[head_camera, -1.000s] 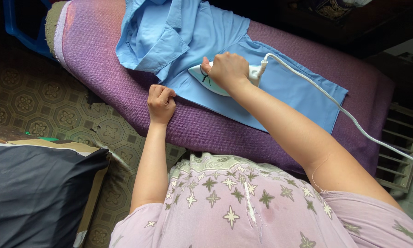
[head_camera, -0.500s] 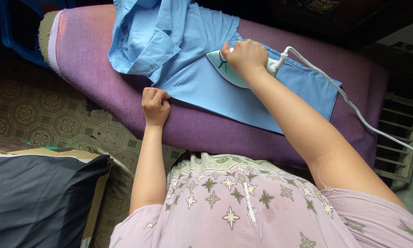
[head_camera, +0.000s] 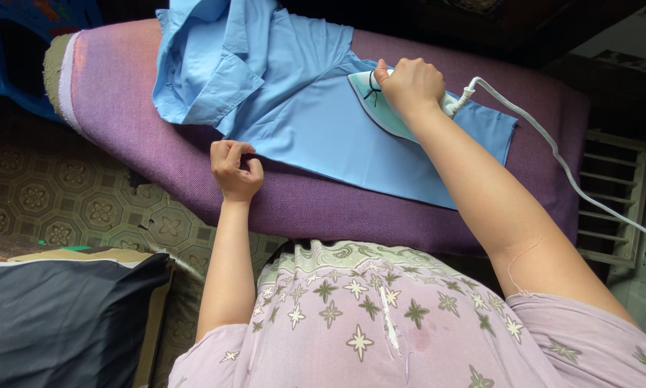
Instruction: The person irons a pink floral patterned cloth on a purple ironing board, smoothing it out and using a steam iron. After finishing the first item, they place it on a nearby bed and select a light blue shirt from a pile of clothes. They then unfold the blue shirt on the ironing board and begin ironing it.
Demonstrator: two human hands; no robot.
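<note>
A light blue shirt [head_camera: 316, 122] lies spread over a purple padded ironing board [head_camera: 122, 93], its collar and sleeve bunched at the upper left. My right hand [head_camera: 409, 85] grips the handle of a white and pale green iron [head_camera: 377, 106] that rests flat on the shirt's smooth panel. A white cord [head_camera: 553, 154] runs from the iron's back off to the right. My left hand [head_camera: 235, 169] pinches the near left corner of the shirt panel against the board, fingers curled.
A patterned tile floor [head_camera: 71, 208] lies to the left below the board. A dark cushion [head_camera: 57, 323] sits at the lower left. A blue plastic chair [head_camera: 14, 43] stands behind the board's left end. A white grille [head_camera: 614, 201] is at the right.
My right hand has slid the iron to the right along the shirt panel, away from my left hand. My left hand has stayed at the shirt's near corner.
</note>
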